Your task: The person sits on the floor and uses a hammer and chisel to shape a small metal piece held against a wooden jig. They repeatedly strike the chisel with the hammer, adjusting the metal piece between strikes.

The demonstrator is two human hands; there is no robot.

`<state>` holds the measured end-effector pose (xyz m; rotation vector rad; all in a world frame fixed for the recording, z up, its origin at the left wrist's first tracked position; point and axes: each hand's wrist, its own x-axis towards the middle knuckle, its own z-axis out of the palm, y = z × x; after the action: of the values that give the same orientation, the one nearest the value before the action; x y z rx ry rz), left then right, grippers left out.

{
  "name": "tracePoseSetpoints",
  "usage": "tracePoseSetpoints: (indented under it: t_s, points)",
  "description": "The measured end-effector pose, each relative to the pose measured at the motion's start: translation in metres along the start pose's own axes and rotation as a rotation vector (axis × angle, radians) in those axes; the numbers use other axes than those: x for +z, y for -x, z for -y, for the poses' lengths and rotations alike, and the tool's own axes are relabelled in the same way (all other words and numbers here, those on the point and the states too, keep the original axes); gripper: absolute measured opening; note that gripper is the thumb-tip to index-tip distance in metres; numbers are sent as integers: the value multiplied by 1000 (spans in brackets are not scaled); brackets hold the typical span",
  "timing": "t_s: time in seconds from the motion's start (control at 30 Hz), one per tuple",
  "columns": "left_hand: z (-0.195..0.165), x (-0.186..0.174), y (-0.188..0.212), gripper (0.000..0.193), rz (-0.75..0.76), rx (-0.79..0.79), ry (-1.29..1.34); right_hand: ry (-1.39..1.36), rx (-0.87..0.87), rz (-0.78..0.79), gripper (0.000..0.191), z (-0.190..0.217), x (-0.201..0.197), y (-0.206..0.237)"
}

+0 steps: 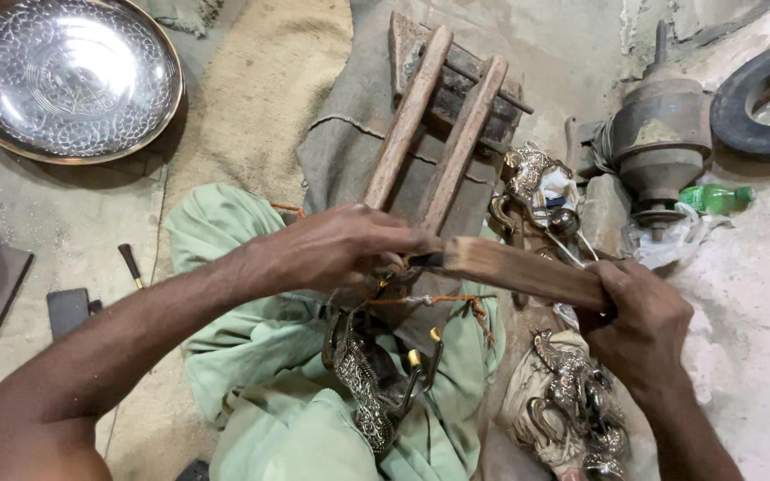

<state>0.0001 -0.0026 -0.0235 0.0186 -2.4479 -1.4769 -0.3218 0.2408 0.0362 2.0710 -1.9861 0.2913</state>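
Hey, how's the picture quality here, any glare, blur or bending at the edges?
Head view: strong glare on the hammered metal bowl; soft, even light elsewhere with faint shadows; left hand and right hand on the wooden handle look fairly sharp; wide-lens curving stretches the forearms near the bottom corners.

A single head-worn camera looks steeply down, close over the lap, with the floor filling the frame's upper edge; apparently slightly wide-angled.

At your far right, a green plastic bottle [715,198] lies on its side by crumpled clear wrapping [670,239]; you see no signs or screens.
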Motion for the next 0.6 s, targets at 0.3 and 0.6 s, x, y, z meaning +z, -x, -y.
tracePoseSetpoints:
  t_s: [0.3,0.6]
  points:
    - [-7,-19,-8,83,103,241,-155,-244,-39,-144,50,2,12,12]
    - [-11,-17,-4,51,192,239,-206,-14,-201,-221,45,-3,14,13]
